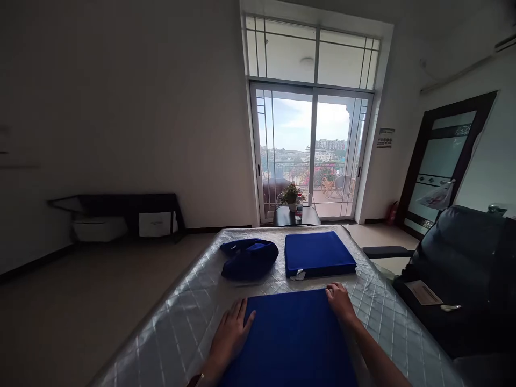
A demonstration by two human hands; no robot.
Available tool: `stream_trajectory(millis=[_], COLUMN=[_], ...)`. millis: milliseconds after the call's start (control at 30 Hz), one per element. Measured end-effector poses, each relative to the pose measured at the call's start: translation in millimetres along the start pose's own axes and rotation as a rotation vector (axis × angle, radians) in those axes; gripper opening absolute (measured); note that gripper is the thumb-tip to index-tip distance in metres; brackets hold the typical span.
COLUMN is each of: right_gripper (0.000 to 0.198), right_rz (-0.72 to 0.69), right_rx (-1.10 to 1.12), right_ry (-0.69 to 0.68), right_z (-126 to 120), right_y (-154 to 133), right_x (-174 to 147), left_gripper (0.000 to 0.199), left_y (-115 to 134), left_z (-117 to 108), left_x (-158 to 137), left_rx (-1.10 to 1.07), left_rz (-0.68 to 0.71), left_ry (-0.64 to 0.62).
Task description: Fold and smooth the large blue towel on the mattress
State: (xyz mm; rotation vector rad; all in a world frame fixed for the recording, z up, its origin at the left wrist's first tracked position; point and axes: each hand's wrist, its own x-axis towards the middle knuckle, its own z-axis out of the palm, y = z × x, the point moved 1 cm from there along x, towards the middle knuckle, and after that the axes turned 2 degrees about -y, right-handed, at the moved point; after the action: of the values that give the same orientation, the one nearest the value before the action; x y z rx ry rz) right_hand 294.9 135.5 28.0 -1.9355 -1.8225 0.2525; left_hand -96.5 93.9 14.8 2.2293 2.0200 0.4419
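Note:
A flat blue cloth (pixel 290 338) lies spread before me with straight edges, its near end cut off by the frame. My left hand (pixel 231 330) rests on its left edge, fingers stretched out and thumb apart. At the far right corner, my right hand (pixel 341 301) has its fingers bent round the cloth's edge. Beyond it on the right is a neatly folded blue cloth stack (pixel 318 252) with a small white tag at its front edge. Left of the stack sits a crumpled blue cloth bundle (pixel 252 260).
All the cloth lies on a table with a silvery quilted cover (pixel 177 317). Behind it, a small dark table (pixel 308 216) holds a potted plant (pixel 291 196) and a bottle (pixel 299 208). A black armchair (pixel 463 258) stands close on the right; glass sliding doors (pixel 312 150) are at the back.

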Motion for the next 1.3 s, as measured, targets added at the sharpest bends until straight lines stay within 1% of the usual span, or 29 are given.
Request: stream_trajectory(millis=[100,167,233,300,567,700,867,1000,1067,1133,1200,1233,1300], right_gripper=[0.035,0.031,0.028,0.028,0.033,0.036,0.036,0.039,0.042,0.047,0.052,0.056,0.061], right_rz=[0.045,0.05,0.042,0.04,0.075,0.088,0.089,0.067,0.029,-0.04,-0.112,-0.136,-0.153], right_rx=[0.049,0.08,0.11,0.129,0.123,0.108,0.07,0.019,0.001,-0.022,-0.053,-0.07,-0.098], right_ry=[0.044,0.084,0.116,0.119,0.074,0.047,0.004,0.029,0.051,0.051,0.011,-0.02,-0.076], right_z=[9,13,13,11,2,-3,-15,-19,-17,-12,-3,2,11], right_y=[4,4,4,3,-8,-15,-23,-31,-35,-38,-39,-39,-36], right_x=[5,4,0,-3,-7,-3,2,-6,-14,-23,-31,-34,-39], left_gripper=[0.073,0.073,0.073,0.073,0.073,0.072,0.073,0.074,0.072,0.067,0.061,0.059,0.058], left_y=[-3,-3,-2,0,0,-3,-3,-2,1,10,31,47,88], left_z=[4,5,3,0,-5,-5,-5,-11,-15,-16,-11,-6,8], left_x=[2,3,3,2,1,2,2,0,-3,-6,-8,-9,-7], left_rx=[0.034,0.05,0.057,0.049,-0.02,-0.041,-0.086,-0.094,-0.063,-0.015,0.025,0.036,0.038], left_rz=[0.014,0.003,-0.01,-0.008,-0.015,-0.017,-0.039,-0.044,-0.037,-0.004,0.091,0.159,0.304], left_ry=[-0.007,-0.022,-0.025,-0.019,-0.044,-0.017,-0.031,-0.037,-0.008,0.073,0.127,0.113,0.012])
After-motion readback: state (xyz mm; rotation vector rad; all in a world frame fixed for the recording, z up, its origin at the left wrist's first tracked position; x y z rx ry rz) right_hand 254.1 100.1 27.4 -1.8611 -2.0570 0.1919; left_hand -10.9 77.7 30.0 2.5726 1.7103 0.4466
